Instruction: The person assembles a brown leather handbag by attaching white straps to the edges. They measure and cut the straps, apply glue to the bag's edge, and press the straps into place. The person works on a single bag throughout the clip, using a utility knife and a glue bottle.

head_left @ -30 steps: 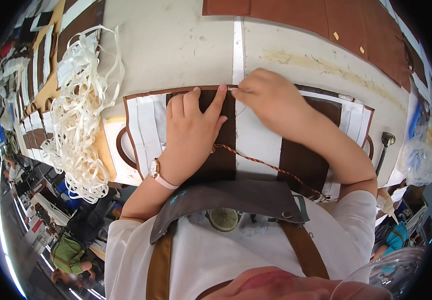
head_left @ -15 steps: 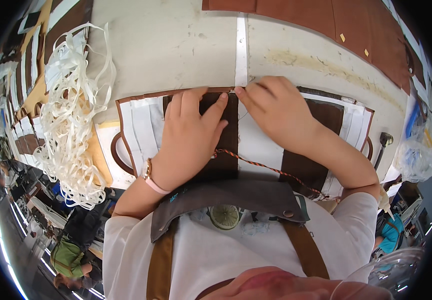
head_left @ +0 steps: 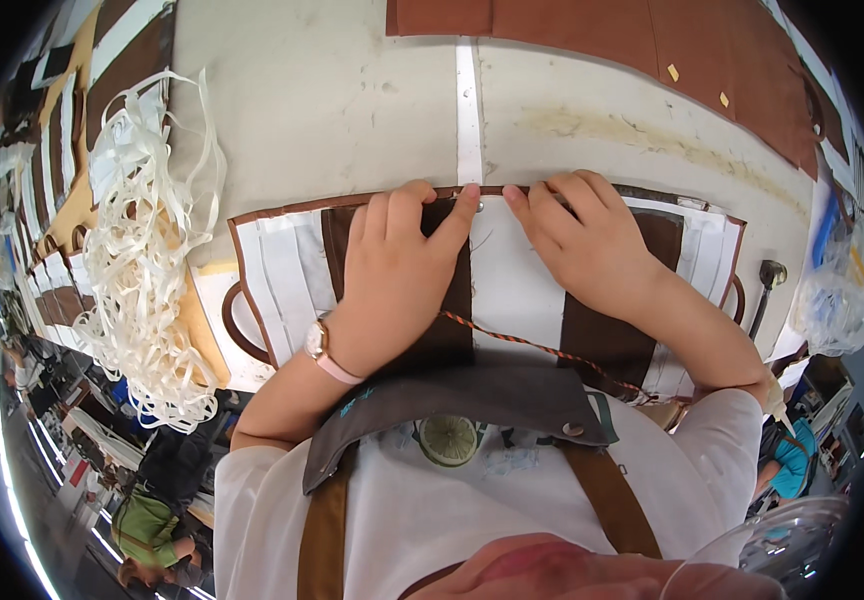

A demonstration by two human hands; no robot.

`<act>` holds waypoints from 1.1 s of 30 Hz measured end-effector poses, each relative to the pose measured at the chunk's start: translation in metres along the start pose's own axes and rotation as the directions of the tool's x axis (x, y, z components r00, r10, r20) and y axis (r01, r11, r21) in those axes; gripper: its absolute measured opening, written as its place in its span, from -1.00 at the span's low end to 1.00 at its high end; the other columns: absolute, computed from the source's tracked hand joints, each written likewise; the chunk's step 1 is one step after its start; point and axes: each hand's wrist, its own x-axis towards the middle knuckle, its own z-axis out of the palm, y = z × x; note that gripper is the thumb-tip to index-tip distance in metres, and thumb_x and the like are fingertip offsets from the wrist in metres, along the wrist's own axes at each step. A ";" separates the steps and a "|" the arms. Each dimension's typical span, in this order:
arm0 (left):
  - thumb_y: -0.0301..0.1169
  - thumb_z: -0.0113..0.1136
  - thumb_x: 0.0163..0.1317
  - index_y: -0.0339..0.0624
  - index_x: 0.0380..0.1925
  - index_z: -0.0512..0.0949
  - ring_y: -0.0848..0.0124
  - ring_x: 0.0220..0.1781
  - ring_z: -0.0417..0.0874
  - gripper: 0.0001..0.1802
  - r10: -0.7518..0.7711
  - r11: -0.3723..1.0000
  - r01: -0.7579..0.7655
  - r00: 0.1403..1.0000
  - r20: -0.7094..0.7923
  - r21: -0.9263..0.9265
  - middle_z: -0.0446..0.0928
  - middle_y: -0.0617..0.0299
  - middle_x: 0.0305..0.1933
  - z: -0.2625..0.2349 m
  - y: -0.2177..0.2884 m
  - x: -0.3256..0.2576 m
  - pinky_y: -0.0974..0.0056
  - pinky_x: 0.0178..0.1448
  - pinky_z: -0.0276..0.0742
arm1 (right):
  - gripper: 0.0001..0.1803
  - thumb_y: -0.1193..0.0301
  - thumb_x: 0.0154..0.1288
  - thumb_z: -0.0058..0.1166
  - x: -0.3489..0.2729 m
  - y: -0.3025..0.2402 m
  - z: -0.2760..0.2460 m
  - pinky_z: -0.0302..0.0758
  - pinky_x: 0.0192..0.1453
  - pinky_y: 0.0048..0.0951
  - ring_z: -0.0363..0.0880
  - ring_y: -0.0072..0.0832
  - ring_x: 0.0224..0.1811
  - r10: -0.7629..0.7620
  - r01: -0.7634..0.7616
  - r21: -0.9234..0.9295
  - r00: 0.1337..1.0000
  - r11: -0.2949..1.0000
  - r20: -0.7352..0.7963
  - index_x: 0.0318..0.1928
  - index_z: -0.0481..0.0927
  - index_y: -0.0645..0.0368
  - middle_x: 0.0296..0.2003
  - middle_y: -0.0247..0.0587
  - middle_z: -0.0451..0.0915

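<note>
A flat brown-and-white panel (head_left: 517, 300), like part of a bag, lies before me with a brown edge strip and a curved brown handle at each side. My left hand (head_left: 402, 250) curls its fingers over the far edge, thumb stretched along it toward the middle. Just beyond that thumb tip is a small shiny spot, too small to name. My right hand (head_left: 592, 240) is closed at the same edge, a little to the right, its thumb pointing at the left one with a narrow gap between. An orange-and-black twisted cord (head_left: 542, 347) crosses the panel below my hands.
A tangled heap of cream ribbon (head_left: 142, 270) hangs at the table's left. Reddish-brown sheet material (head_left: 592, 40) covers the far right. A dark-headed tool (head_left: 770, 280) and a clear plastic bag (head_left: 832, 310) are at the right. Other people sit lower left and right.
My hands have drawn apart at the far edge, the right one shifting to the right and baring the middle seam. The left thumb now reaches further right. My view has shifted slightly.
</note>
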 end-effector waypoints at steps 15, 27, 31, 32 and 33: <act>-0.51 0.34 0.00 -0.24 0.09 0.57 0.18 -0.02 0.55 -0.46 0.151 0.980 -0.162 0.984 -0.097 -0.120 0.50 0.16 -0.07 0.012 0.013 0.016 0.10 0.15 0.46 | -0.84 0.61 0.08 0.20 -0.002 0.023 -0.016 0.43 -0.03 -0.18 0.42 -0.09 -0.14 0.413 -0.445 0.454 0.894 0.772 0.174 -0.32 0.49 0.22 -0.27 -0.12 0.46; -0.07 0.39 0.03 0.04 0.29 0.51 0.11 0.03 0.46 -0.25 0.135 0.991 -0.135 0.991 0.002 -0.015 0.42 0.09 -0.06 0.006 0.031 0.019 0.02 0.24 0.44 | -0.67 0.51 0.00 0.16 -0.024 0.015 -0.016 0.49 0.08 -0.22 0.45 -0.23 -0.05 0.008 -0.009 0.012 0.999 1.000 0.042 -0.15 0.60 0.34 -0.19 -0.16 0.48; -0.14 0.41 0.03 -0.06 0.24 0.52 0.10 0.05 0.47 -0.28 0.143 0.989 -0.143 0.990 -0.003 0.023 0.43 0.08 -0.05 0.007 0.031 0.020 0.02 0.25 0.44 | -0.65 0.49 0.01 0.16 -0.030 0.014 -0.009 0.49 0.08 -0.22 0.45 -0.25 -0.07 0.066 -0.065 0.060 0.998 0.996 -0.018 -0.12 0.62 0.36 -0.21 -0.19 0.47; -0.16 0.42 0.02 -0.11 0.23 0.52 0.10 0.05 0.47 -0.29 0.149 0.989 -0.149 0.989 -0.011 0.025 0.44 0.08 -0.05 0.008 0.030 0.019 0.02 0.25 0.44 | -0.65 0.49 0.02 0.16 -0.030 0.014 -0.009 0.49 0.07 -0.21 0.45 -0.25 -0.07 0.063 -0.062 0.043 0.998 0.997 -0.023 -0.12 0.62 0.35 -0.22 -0.20 0.47; -0.18 0.42 0.02 -0.16 0.21 0.52 0.10 0.06 0.48 -0.29 0.154 0.988 -0.154 0.988 -0.018 0.026 0.44 0.08 -0.04 0.009 0.030 0.018 0.02 0.25 0.44 | -0.66 0.49 0.02 0.16 -0.029 0.014 -0.010 0.50 0.06 -0.20 0.45 -0.26 -0.08 0.060 -0.059 0.027 0.998 0.998 -0.027 -0.13 0.63 0.35 -0.22 -0.20 0.47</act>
